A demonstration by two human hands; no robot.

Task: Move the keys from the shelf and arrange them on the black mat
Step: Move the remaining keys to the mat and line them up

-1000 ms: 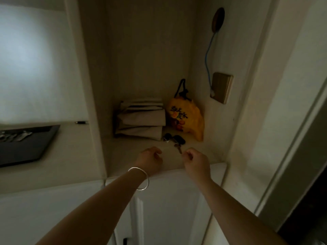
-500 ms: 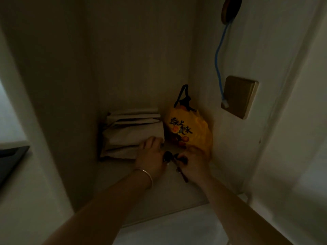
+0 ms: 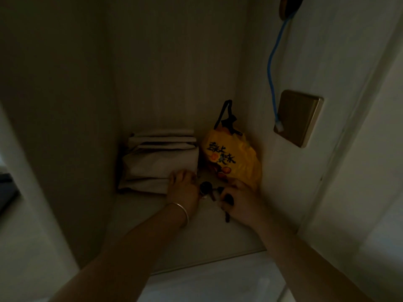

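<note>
1. Head view: both hands were deep in a dim shelf [image 3: 196, 234] niche, reaching for the keys [image 3: 209, 189], which lay on the shelf board just in front of the yellow snack bag [image 3: 233, 160] that leaned in the back right corner.
2. The right hand [image 3: 242, 201] had its grip closed over part of the bunch, a dark key or fob hanging below its fingers; judging by that, it was gathering the bunch to lift it.
3. The left hand [image 3: 183, 190], with a thin bangle [image 3: 181, 211] on its wrist, was just left of the bag, its fingers curled beside a round dark fob of the bunch. Whether its grip had actually clenched on anything could not be told in the gloom.
4. It looked as if the left hand steadied or collected the loose end, so the keys would come away together.
5. A stack of folded pale bags [image 3: 161, 162] sat to the left of the snack bag, touching the left hand's knuckles; their contents were hidden.
6. The snack bag was shut with a dark clip [image 3: 229, 120], so its contents were also unseen.
7. The black mat did not show clearly, so the keys were not yet moved.
</note>
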